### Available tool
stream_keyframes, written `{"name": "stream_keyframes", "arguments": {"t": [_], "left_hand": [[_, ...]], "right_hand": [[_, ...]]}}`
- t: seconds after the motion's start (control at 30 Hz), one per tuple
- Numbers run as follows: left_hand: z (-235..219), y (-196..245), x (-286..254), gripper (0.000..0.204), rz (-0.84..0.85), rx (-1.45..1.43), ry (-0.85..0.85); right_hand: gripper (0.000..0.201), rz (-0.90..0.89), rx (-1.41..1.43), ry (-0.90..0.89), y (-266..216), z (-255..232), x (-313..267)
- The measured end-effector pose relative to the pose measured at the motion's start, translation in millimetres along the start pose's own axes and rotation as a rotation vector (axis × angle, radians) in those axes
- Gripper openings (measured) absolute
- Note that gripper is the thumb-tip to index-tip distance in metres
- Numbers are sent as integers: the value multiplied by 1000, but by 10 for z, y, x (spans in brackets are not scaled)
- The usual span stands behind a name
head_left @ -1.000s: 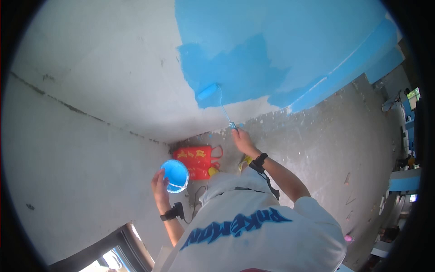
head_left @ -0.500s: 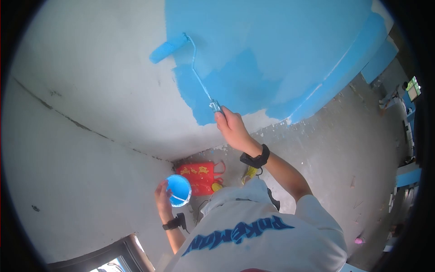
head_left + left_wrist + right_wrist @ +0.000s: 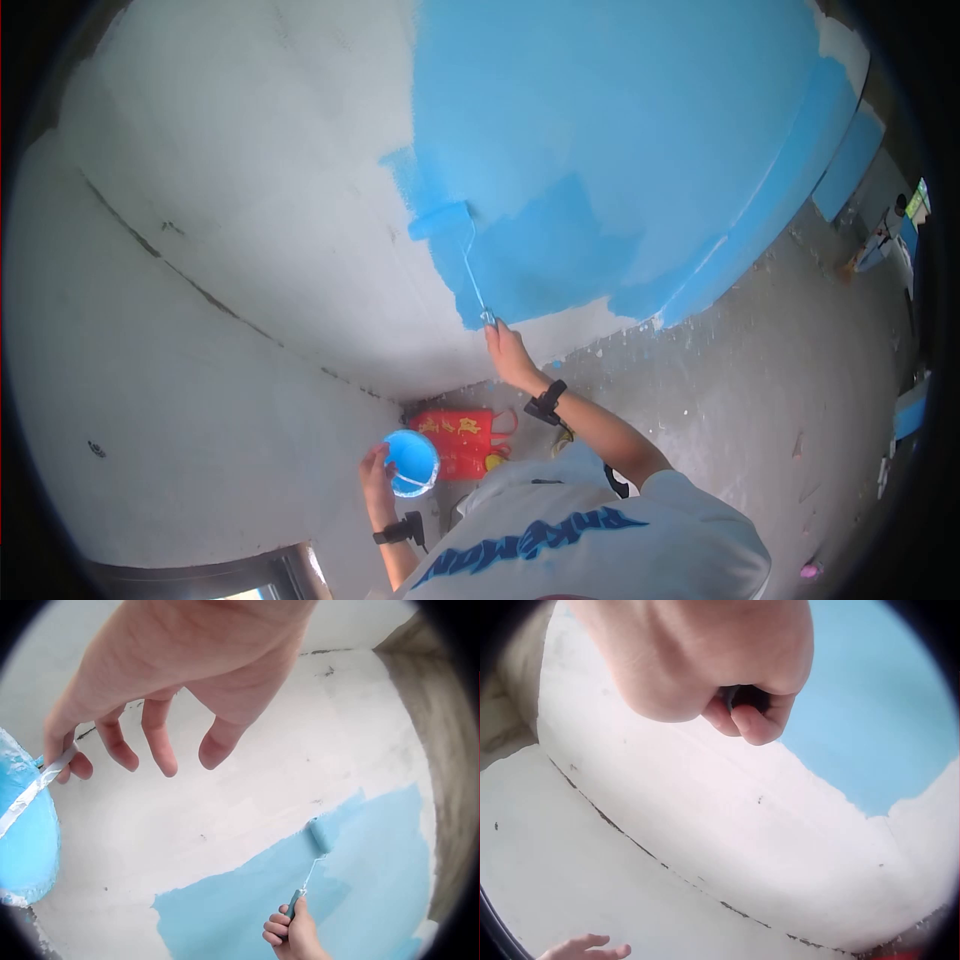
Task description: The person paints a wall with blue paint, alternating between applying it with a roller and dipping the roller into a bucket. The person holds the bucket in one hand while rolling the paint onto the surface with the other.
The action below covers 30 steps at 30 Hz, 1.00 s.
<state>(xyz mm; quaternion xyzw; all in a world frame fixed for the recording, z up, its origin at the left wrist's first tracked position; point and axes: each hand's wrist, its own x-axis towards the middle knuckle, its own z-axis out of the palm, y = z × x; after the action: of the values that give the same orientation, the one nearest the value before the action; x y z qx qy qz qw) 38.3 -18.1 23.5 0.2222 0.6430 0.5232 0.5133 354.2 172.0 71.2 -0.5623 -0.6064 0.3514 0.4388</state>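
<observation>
My right hand grips the handle of a paint roller, its wire frame reaching up to a blue sleeve. That sleeve lies over the left edge of the blue paint on the wall. In the right wrist view the dark end of the roller handle shows inside the curled fingers. Low at the left, my left hand holds a small blue paint bucket. The left wrist view shows a finger hooked round its paint-smeared white bail, while the other fingers hang loose.
A side wall meets the painted wall at a cracked corner on the left. On the floor near that corner lies a red bag with yellow lettering. Bare grey floor runs along the right. A dark-framed opening is at lower left.
The roller went up and left onto bare wall, then came back down to the paint's left edge. Fresh blue now shows there. The bucket stays in my left hand.
</observation>
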Motion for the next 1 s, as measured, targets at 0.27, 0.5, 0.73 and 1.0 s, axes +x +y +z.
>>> {"name": "stream_keyframes", "arguments": {"t": [0.27, 0.5, 0.73, 1.0], "left_hand": [[-30, -120, 237, 33, 12, 52, 12], [-75, -117, 254, 36, 9, 31, 11], [-48, -52, 66, 35, 71, -15, 13], [-83, -83, 80, 34, 87, -35, -7]], "right_hand": [[28, 46, -125, 29, 736, 203, -219], [31, 45, -65, 50, 174, 229, -189], [31, -136, 14, 164, -888, 137, 92], [39, -337, 141, 225, -2181, -254, 741]]}}
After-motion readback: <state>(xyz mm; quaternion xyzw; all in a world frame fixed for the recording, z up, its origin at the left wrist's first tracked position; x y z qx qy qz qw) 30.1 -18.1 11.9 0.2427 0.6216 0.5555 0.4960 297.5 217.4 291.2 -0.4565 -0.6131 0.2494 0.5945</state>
